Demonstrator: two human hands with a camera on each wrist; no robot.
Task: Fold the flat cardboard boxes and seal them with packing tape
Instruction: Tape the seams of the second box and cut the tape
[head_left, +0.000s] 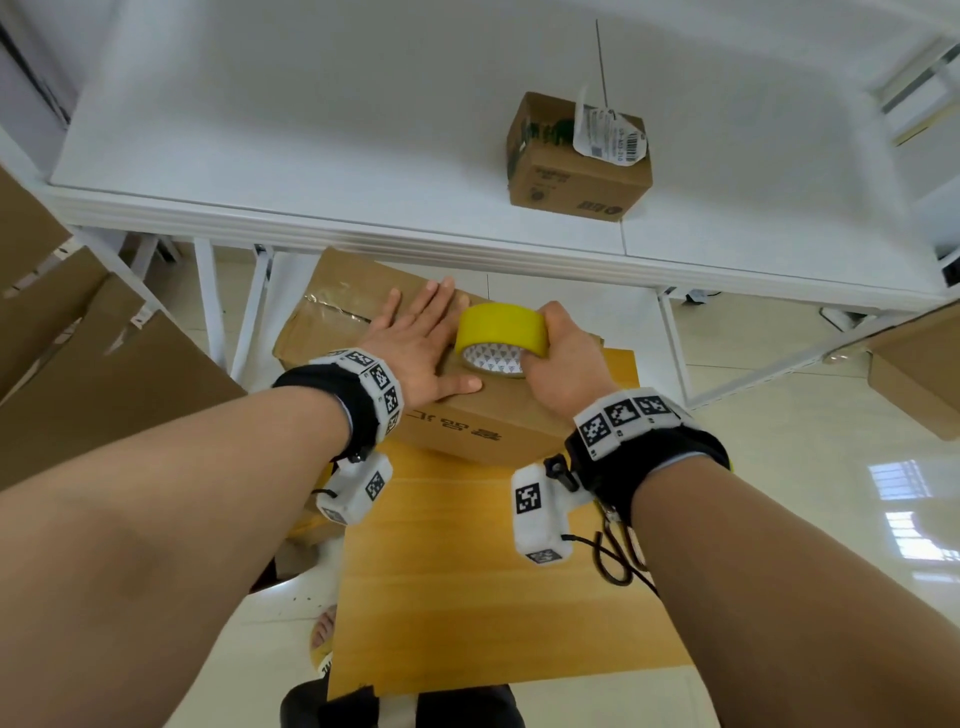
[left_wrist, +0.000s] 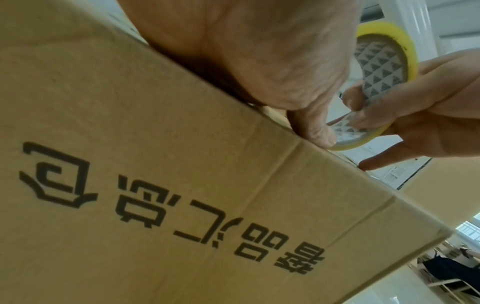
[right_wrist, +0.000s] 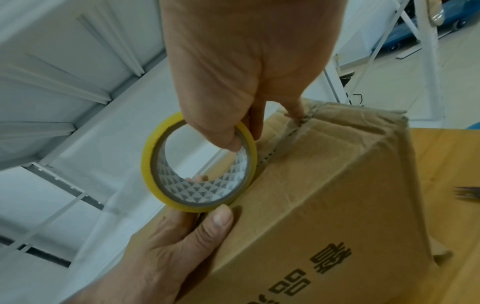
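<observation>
- Cardboard box: erected, standing on a wooden board in front of the person, below the edge of a white table. The top flaps appear closed; an old strip of clear tape shows on the far, creased part of the top.
- Risk, judged: the box sits near the board's far edge and is steadied by one hand only. A hard pull on the tape could slide or tip it.
- Risk, judged: if the flaps spring apart before tape crosses the seam, the seal would land crooked or bridge a gap.
- Risk, judged: the free tape end is not visible. It could fold back and stick to itself or to a finger.
- Left hand: flat, fingers straight and spread, palm pressing the box top, thumb along the near edge. It grasps nothing.
- Right hand: curled round the yellow tape roll, fingers hooked through its core, holding the roll against the box top just beside the left hand.
</observation>
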